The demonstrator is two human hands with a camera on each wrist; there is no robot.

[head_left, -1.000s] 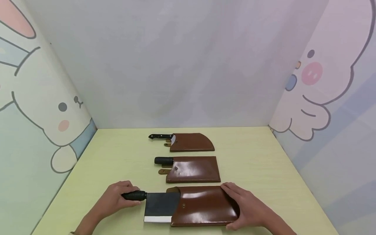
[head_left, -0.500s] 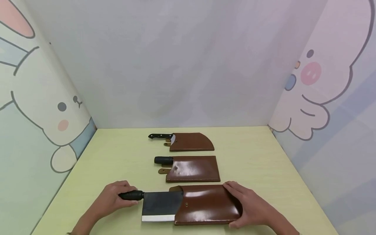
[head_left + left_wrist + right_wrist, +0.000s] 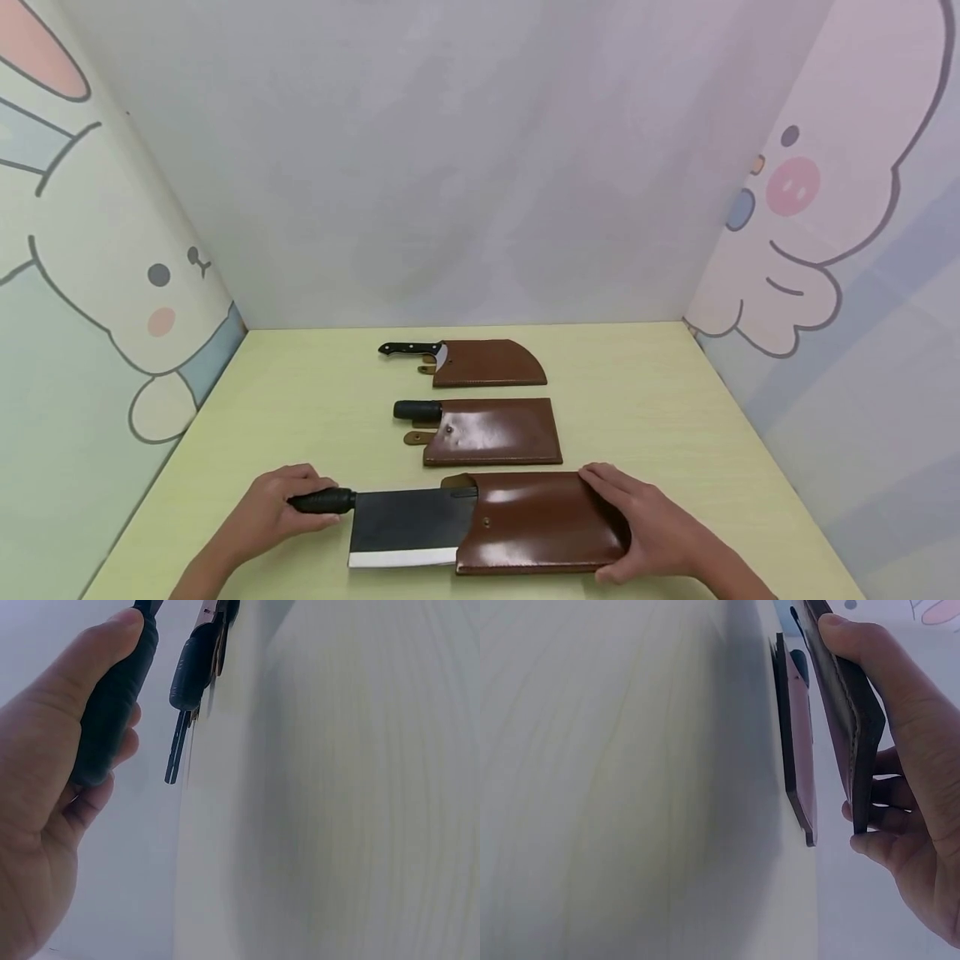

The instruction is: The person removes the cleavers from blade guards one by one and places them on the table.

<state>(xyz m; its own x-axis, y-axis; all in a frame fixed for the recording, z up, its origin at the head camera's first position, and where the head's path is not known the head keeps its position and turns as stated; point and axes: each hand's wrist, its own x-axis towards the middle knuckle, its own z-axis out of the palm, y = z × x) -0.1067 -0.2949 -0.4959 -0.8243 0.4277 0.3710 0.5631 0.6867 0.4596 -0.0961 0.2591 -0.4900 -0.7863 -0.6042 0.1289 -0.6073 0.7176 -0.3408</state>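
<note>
Cleaver point(image 3: 386, 521), in head view: over near table point(image 3: 660, 408), with blade point(image 3: 420, 531) partly inside brown sheath point(image 3: 543, 525), clamped by black handle point(image 3: 324, 501) in left hand point(image 3: 281, 510). Farther: see middle sheathed knife point(image 3: 498, 432) and far sheathed knife point(image 3: 491, 364). Left wrist view: presses thumb point(image 3: 105, 649) against handle. Right wrist view: clamps right hand point(image 3: 924, 776) on sheath's right end.

I have the left hand point(image 3: 279, 510) gripping the cleaver point(image 3: 405, 518) by its handle point(image 3: 326, 501), blade point(image 3: 397, 533) partly inside the brown sheath point(image 3: 543, 521) the right hand point(image 3: 648, 527) holds, two sheathed knives point(image 3: 495, 432) point(image 3: 491, 363) beyond.
</note>
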